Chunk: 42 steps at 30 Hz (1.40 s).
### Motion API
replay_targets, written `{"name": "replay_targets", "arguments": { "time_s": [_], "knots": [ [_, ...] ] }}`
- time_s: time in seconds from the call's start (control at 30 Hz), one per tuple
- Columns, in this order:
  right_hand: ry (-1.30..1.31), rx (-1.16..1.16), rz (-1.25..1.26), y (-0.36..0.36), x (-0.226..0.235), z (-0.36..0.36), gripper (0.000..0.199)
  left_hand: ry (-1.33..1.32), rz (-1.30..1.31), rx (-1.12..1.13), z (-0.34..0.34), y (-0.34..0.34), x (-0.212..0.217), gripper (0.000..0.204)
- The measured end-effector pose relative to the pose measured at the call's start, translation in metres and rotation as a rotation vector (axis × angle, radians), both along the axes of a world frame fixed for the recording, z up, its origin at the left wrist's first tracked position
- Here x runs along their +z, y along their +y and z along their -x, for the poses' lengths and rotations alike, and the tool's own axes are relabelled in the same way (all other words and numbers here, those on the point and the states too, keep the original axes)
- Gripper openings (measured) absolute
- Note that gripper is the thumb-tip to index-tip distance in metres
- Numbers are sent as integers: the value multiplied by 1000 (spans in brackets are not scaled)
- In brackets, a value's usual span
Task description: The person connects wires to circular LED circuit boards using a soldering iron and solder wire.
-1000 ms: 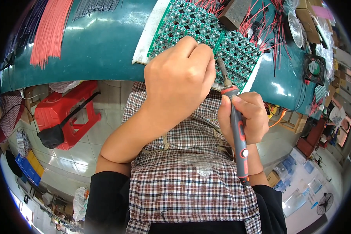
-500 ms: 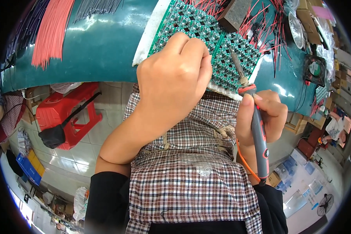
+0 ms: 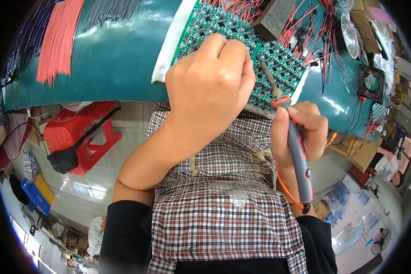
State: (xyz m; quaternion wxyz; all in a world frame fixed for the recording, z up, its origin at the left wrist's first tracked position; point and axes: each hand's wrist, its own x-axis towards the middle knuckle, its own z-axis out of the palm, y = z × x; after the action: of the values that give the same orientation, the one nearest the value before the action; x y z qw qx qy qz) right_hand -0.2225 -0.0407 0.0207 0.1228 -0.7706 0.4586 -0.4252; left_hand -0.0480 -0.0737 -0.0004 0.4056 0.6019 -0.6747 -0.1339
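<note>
You're in an electronics workshop: soldering iron (image 3: pixel 297 148) here, circuit boards (image 3: pixel 285 68) and red wires (image 3: pixel 60 43) on your green surface (image 3: pixel 118 61)!

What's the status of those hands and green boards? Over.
Left hand curled over green circuit boards, fingertips hidden. Right hand gripping soldering iron, tip toward boards, contact unclear. Dark block at boards' far edge.

A glossy green counter (image 3: pixel 118 64) curves across the top, from ten o'clock to two. At ten lie dark purple wires (image 3: pixel 32 34) beside salmon-red wires (image 3: pixel 61 41), with grey wires (image 3: pixel 109 13) toward eleven. Near twelve rests a white pad (image 3: pixel 165 55) bearing green circuit boards (image 3: pixel 287 66). Loose red wires (image 3: pixel 294 28) spread between one and two; a small black fan (image 3: pixel 371 84) stands past two.
</note>
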Motion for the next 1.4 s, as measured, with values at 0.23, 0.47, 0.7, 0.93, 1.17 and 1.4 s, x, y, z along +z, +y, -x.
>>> {"name": "replay_targets", "arguments": {
  "time_s": [0.23, 0.47, 0.7, 0.93, 1.17, 1.4],
  "knots": [
    [-10, 25, 27, 1, -4, 0, 28, -6, -3, 1, 0, 1, 1, 11],
    [77, 6, 52, 5, -3, -4, 32, -3, -25, -24, 1, 3, 1, 10],
    [127, 17, 76, 4, -2, -4, 32, -4, -21, -29, 2, 2, 0, 10],
    [120, 7, 54, -1, 3, -8, 30, 15, 78, -31, 3, 2, -6, 14],
    [8, 32, 65, 11, 14, 9, 29, 65, 37, -32, -2, 6, 1, 11],
    [40, 75, 14, 18, 8, 9, 28, 66, -57, -45, -4, 17, 4, 13]
  ]
}}
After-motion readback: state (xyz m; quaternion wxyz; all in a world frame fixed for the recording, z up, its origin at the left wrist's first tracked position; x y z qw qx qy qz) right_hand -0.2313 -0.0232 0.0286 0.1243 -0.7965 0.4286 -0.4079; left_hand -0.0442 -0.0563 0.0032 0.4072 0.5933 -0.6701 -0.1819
